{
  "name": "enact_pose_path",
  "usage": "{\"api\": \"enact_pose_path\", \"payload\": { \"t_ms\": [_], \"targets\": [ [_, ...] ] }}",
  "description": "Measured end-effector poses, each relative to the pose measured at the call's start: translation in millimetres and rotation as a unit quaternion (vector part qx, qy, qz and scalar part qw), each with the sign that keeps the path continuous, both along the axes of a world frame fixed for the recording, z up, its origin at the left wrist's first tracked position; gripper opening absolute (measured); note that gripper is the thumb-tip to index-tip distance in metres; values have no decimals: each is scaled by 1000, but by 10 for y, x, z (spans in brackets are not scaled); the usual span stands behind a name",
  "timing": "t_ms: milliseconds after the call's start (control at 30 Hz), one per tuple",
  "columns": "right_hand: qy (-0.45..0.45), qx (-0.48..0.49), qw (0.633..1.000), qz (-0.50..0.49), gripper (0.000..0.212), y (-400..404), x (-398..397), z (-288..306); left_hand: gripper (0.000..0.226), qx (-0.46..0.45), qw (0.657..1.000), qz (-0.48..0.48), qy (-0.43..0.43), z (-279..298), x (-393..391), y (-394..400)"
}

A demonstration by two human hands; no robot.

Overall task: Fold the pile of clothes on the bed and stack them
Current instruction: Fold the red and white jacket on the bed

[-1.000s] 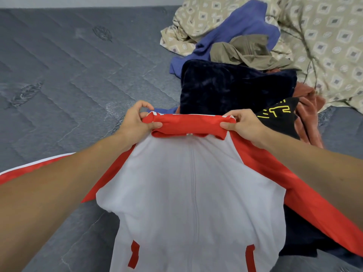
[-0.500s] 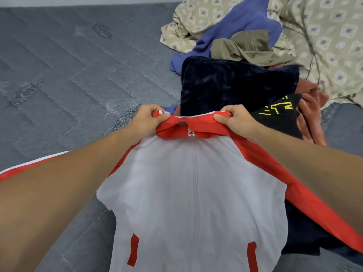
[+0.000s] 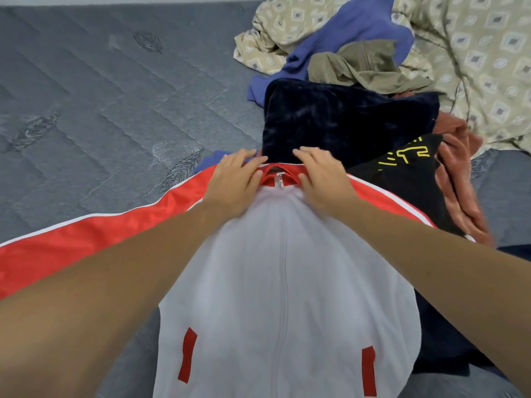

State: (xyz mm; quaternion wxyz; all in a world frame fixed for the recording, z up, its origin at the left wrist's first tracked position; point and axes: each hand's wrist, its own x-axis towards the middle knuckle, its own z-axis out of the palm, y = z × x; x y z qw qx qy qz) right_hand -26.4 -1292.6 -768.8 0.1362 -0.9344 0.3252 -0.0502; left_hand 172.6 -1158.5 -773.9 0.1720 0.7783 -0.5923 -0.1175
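1. Mattress [image 3: 86, 110]: grey, quilted, filling the left and far side of your view; everything else lies on it.

2. Patterned sheet [image 3: 474, 67]: beige with diamond motifs, bunched at the far right.

3. Track jacket [image 3: 287, 282]: white body, red sleeves with white piping, two red pocket strips low on the front. It lies face up directly in front of you, zipped shut, left sleeve stretched out to your left across the mattress, right sleeve running off under your right forearm. Its collar end rests against the near edge of the pile.

4. Pile of clothes [image 3: 344, 119]: unfolded, just beyond the collar. Topmost near you is a dark navy velvety piece; behind it a blue garment [image 3: 359, 27] and an olive one [image 3: 365, 64]; to the right a black item with yellow print [image 3: 402, 168] and a rust-coloured cloth [image 3: 459, 168].

5. Your left hand [image 3: 235, 185]: fingers straight and spread, palm flat on the jacket's left shoulder beside the collar, gripping nothing.

6. Your right hand [image 3: 321, 179]: likewise flat, fingers extended, pressing the right side of the collar.

7. Red collar [image 3: 278, 170]: laid down between your two hands.

8. Zip pull [image 3: 280, 179]: small, metal, at the collar's centre.
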Motion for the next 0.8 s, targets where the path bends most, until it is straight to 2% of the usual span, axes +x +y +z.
{"api": "enact_pose_path", "payload": {
  "t_ms": [67,167,333,433,533,800],
  "targets": [
    [43,30,996,69,56,126,19,-71,49,64,997,-45,-1,-39,-27,59],
    [117,54,983,127,58,220,-124,-153,55,154,982,-95,-57,-93,-13,204],
    [195,53,964,176,56,135,-290,-26,53,203,971,-119,-36,-21,108,484],
    [193,62,968,144,58,184,-257,66,53,184,977,-103,-17,53,108,587],
    [143,79,982,98,62,299,-165,151,54,139,988,-71,3,110,109,657],
    [64,113,986,105,58,779,344,345,54,71,996,-7,47,210,341,1112]
  ]
}}
